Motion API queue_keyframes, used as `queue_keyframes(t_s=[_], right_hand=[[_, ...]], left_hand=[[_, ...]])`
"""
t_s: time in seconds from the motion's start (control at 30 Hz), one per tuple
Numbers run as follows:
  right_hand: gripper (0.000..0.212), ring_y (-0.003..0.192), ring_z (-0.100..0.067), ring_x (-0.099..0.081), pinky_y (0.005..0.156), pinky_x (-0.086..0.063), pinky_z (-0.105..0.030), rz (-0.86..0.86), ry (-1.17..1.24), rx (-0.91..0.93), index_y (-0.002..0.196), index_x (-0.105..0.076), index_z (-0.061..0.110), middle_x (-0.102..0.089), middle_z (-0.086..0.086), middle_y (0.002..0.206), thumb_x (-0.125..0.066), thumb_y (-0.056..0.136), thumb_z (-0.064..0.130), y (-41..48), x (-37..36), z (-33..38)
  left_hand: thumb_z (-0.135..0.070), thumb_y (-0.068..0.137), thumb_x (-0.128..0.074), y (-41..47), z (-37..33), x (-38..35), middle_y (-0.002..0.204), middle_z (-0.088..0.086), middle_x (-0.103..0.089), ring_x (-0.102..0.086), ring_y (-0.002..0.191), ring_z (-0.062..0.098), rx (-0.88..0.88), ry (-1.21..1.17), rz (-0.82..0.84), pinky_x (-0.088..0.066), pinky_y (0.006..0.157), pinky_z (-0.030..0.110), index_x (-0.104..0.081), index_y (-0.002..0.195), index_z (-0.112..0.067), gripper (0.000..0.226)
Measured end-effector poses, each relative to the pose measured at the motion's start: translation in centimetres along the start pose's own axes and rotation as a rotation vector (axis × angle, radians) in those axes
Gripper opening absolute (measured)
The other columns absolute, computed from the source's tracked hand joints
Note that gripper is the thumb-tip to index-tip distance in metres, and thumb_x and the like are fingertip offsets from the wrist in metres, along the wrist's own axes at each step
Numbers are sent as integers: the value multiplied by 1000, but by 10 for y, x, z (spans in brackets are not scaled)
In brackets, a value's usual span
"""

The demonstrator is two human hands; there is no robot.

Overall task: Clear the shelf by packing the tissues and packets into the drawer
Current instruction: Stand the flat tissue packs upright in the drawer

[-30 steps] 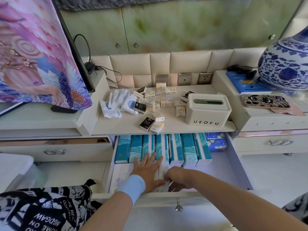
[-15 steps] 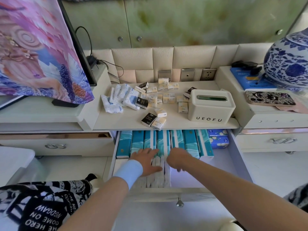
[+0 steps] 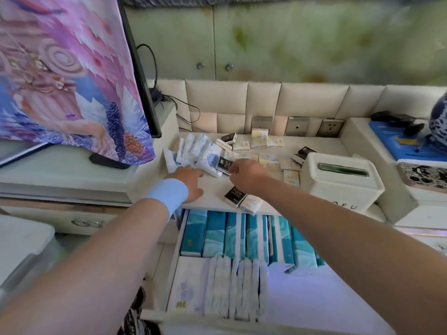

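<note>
**Ana:** Reaching over the open drawer to the shelf, what is each hand doing?

**Ben:** The left hand lies flat with straight fingers. Its tips are against the heap of soft tissue packs, and it holds nothing. The right hand has its fingers curled at the edge of a black packet. I cannot tell whether it already pinches it.

**Ana:** How should this pick go?

**Ben:** I would gather the soft packs first, several at once and squared together, so they can stand on edge in the drawer. The little packets can fill the gaps afterwards. I would also mind the second black packet at the shelf's front lip, since a forearm could knock it off.

**Ana:** And what is in the containers?

**Ben:** At the back of the drawer, teal tissue packs stand on edge in a row. In front of them a flat white pack lies at the left, touching a row of upright white packs. The floor at the right front is bare, so there is room. The white tissue box sits on the right of the shelf, and its slot is too dark to show what is inside. Small cream packets lie scattered between the box and the soft packs.
</note>
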State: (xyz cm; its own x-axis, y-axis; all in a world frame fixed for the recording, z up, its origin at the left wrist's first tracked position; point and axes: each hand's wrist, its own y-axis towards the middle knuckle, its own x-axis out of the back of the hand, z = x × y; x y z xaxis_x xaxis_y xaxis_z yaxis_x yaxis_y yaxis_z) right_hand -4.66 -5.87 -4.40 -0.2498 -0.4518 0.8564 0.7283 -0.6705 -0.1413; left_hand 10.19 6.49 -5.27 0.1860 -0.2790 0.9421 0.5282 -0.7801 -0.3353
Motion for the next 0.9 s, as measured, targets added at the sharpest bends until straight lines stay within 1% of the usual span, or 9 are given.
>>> queue_keyframes(t_s=[0.17,0.3,0.4,0.47,0.6,0.7,0.77,0.83,0.9], right_hand=[[53,118,-26,-56,94,-50,-37,27,-298,128,142,-46,28,-53,-3,140,-49,90,18,60,-9,9],[66,145,-21,-27,115,-24,-46,154,-592,276,152,-26,40,-27,6,160,-47,92,23,92,-24,-1],[52,143,-22,-26,117,-12,-55,124,-677,279,140,-44,43,-36,6,153,-45,90,32,109,-33,-17],[43,138,-24,-32,116,-13,-56,69,-651,215,129,-57,40,-44,2,145,-42,89,35,116,-37,-25],[35,121,-24,-45,104,-32,-43,-99,-391,141,114,-68,35,-59,0,125,-45,88,33,126,-37,-32],[32,108,-28,-54,85,-43,-36,-240,-228,100,110,-69,26,-67,-6,111,-45,90,31,128,-33,-25],[35,97,-30,-59,73,-43,-32,-196,44,-72,104,-66,16,-66,-10,104,-42,94,39,128,-27,-11],[49,92,-29,-56,73,-39,-31,-76,300,-236,89,-59,9,-61,-12,101,-39,96,53,131,-23,3],[56,86,-27,-57,72,-42,-32,13,449,-352,90,-55,7,-59,-11,96,-42,92,62,137,-21,12]], left_hand=[[-28,94,-49,46,22,5,146,5,-40,-37,134,29,80,-224,-120,-39,106,43,-41,142,-30,49],[-35,95,-51,78,14,2,138,2,-51,-49,123,29,72,-327,-138,-43,98,38,-45,138,-28,44],[-44,93,-49,99,-1,2,137,6,-52,-48,123,31,111,-264,-149,-39,101,42,-48,136,-24,46],[-51,91,-50,109,-9,2,135,8,-53,-51,122,31,186,-304,-155,-39,99,41,-46,135,-22,54],[-42,86,-63,121,-14,1,145,7,-46,-51,123,28,266,-502,-192,-39,92,31,-38,145,-29,66],[-37,81,-56,125,-14,8,120,12,-61,-59,108,35,307,-685,-187,-50,85,36,-60,122,-21,44],[-34,79,-54,122,-14,17,107,16,-67,-63,104,37,271,-869,-202,-51,81,35,-66,101,-15,32],[-26,81,-58,116,-16,23,91,10,-68,-67,91,32,183,-982,-175,-51,73,30,-69,101,-15,25],[-23,75,-64,108,-21,25,91,3,-69,-67,89,26,79,-1035,-69,-53,73,29,-70,99,-27,25]])
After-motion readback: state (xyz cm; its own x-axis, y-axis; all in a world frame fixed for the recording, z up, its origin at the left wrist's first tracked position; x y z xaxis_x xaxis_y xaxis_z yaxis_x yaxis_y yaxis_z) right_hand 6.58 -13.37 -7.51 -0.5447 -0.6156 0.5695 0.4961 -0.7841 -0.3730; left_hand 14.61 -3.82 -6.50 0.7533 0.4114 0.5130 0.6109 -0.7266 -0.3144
